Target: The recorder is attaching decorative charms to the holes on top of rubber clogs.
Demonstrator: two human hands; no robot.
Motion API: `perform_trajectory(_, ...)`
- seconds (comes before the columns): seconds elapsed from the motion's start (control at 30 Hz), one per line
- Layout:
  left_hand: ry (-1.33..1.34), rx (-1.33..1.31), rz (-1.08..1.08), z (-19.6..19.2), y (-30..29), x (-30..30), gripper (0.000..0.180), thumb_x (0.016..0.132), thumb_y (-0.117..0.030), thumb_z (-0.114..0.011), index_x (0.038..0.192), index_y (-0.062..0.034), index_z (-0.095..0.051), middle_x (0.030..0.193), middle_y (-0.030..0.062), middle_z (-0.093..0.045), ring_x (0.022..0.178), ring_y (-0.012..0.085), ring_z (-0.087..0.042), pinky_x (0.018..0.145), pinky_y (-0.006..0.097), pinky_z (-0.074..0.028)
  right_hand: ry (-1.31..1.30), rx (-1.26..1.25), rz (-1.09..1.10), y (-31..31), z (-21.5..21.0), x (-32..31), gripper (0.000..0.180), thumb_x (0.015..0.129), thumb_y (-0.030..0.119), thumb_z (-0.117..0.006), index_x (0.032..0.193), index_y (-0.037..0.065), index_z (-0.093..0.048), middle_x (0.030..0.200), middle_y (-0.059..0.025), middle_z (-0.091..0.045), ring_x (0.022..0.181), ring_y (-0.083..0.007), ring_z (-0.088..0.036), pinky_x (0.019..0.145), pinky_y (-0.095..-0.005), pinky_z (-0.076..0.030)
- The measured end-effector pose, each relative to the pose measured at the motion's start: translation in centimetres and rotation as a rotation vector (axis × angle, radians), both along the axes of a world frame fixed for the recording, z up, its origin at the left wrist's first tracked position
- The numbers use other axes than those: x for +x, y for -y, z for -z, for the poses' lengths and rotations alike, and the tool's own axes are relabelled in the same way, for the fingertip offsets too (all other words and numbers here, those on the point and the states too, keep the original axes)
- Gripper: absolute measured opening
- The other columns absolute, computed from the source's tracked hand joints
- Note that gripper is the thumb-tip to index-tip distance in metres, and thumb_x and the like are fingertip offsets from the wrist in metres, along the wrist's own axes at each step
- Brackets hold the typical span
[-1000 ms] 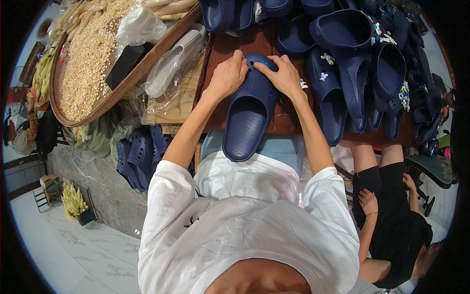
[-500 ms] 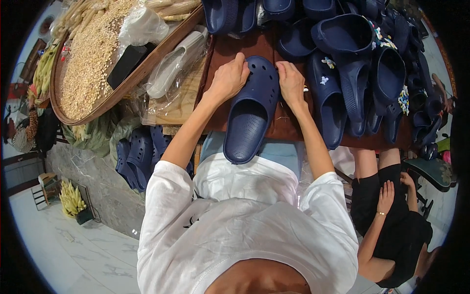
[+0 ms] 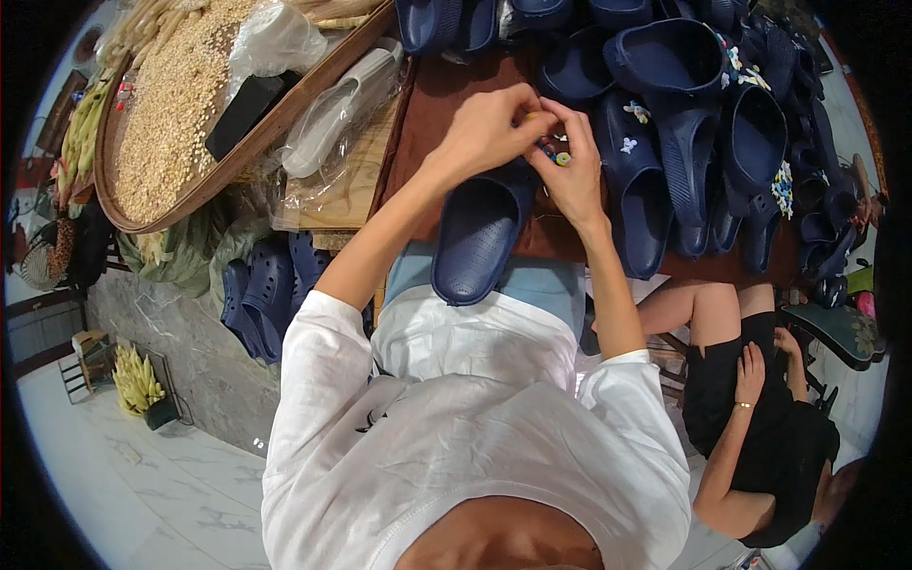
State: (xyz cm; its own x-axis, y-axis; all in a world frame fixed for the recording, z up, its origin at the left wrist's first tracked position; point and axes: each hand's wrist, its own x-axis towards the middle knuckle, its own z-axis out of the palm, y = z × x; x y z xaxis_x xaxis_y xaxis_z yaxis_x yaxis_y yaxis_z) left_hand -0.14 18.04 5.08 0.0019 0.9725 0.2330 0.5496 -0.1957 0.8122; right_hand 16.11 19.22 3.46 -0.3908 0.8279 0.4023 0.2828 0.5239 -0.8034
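Observation:
A navy clog (image 3: 478,237) lies toe away from me over the table's near edge, its heel toward my lap. Above its toe, which is mostly hidden, my two hands meet. Small colourful shoe charms (image 3: 562,159) show inside my right hand (image 3: 578,176), whose fingers curl around them. My left hand (image 3: 489,128) is closed in a pinch against the right fingertips, with a yellowish bit between them that looks like another charm. Just right of my right hand lies a navy clog with white flower charms (image 3: 635,180).
Many navy clogs (image 3: 665,57) crowd the brown tabletop's (image 3: 442,90) back and right. On the left are a woven tray (image 3: 285,100) of kernels with a black phone (image 3: 249,112), and a bagged pale clog (image 3: 332,123). A seated person's hand (image 3: 750,375) rests at lower right.
Both hands have let go of the clog's toe and come together above it. Charms now show in my right hand. The person at right has shifted a leg.

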Motion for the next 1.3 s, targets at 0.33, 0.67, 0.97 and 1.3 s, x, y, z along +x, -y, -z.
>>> perform_trajectory(0.33,-0.14,0.236,-0.088,1.3,3.9,0.0,0.038,0.08,-0.033,-0.076,0.106,-0.007,-0.063,0.096,0.0129,-0.066,0.093,0.0328,-0.063,0.08,0.042,-0.05,0.044,-0.028,0.203,-0.8,4.4,1.9,0.022,0.095,0.013,-0.061,0.114,0.003,-0.062,0.103,-0.0163,-0.065,0.096,-0.0287,-0.065,0.083,-0.0362,-0.051)
perform_trajectory(0.67,-0.126,0.151,-0.349,5.0,11.5,-1.1,0.048,0.077,-0.013,-0.073,0.123,-0.009,-0.061,0.119,0.0161,-0.056,0.112,0.0362,-0.053,0.094,0.043,-0.046,0.349,0.264,0.362,0.7,6.6,3.0,0.033,0.091,0.015,-0.065,0.122,0.003,-0.061,0.115,-0.0165,-0.061,0.11,-0.033,-0.055,0.096,-0.0417,-0.043)
perform_trajectory(0.97,-0.087,0.286,-0.409,0.8,17.1,-7.8,0.056,0.067,0.01,-0.051,0.118,-0.0089,-0.067,0.109,0.0141,-0.067,0.105,0.0333,-0.063,0.092,0.039,-0.051,0.165,0.137,0.25,4.8,9.2,3.4,0.025,0.092,0.009,-0.063,0.116,0.003,-0.066,0.112,-0.0123,-0.062,0.109,-0.0278,-0.058,0.096,-0.0371,-0.044)
perform_trajectory(1.3,-0.306,0.194,-1.089,3.7,36.6,-21.6,0.05,0.076,0.011,-0.041,0.12,-0.0001,-0.062,0.116,0.0166,-0.066,0.112,0.0269,-0.062,0.1,0.032,-0.044,0.237,0.217,0.253,5.6,9.5,2.5,0.019,0.091,0.007,-0.061,0.108,0.005,-0.068,0.112,-0.0127,-0.062,0.11,-0.0303,-0.057,0.097,-0.0415,-0.043)
